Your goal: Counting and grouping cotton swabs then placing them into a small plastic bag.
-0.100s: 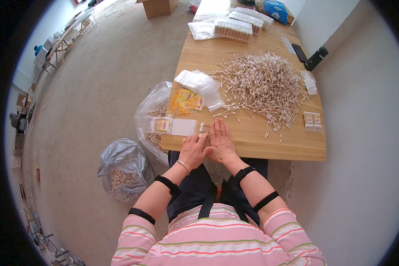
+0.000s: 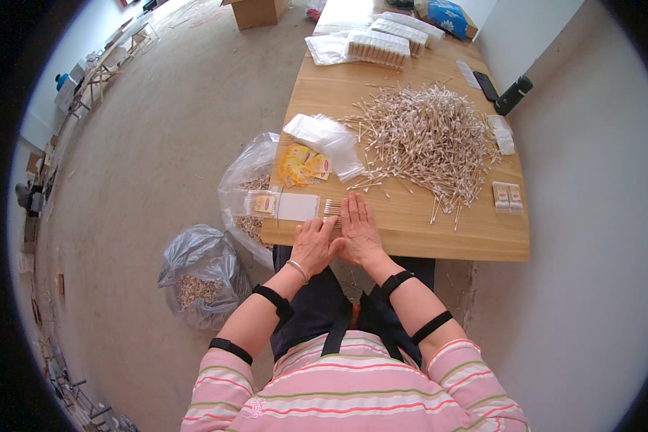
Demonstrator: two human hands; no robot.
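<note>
At the table's near edge, a short row of cotton swabs (image 2: pixel 332 207) lies side by side. My right hand (image 2: pixel 361 232) is flat with fingers stretched out, its side against the right of the row. Just below the swabs, my left hand (image 2: pixel 314 246) rests with its fingers extended, fingertips at the row's lower end and partly covering it. The two thumbs meet. Left of the swabs lies a white card (image 2: pixel 298 207), beside a clear bag (image 2: pixel 260 204) holding swabs and a yellow label. A large heap of loose cotton swabs (image 2: pixel 428 137) spreads beyond my right hand.
Yellow cards (image 2: pixel 300 165) and clear plastic bags (image 2: pixel 324 140) lie at the table's left. Packed swabs (image 2: pixel 379 49) sit at the far end. A dark bottle (image 2: pixel 514 95) and phone (image 2: pixel 486 86) are near the wall. Bags of swabs (image 2: pixel 203 277) stand on the floor.
</note>
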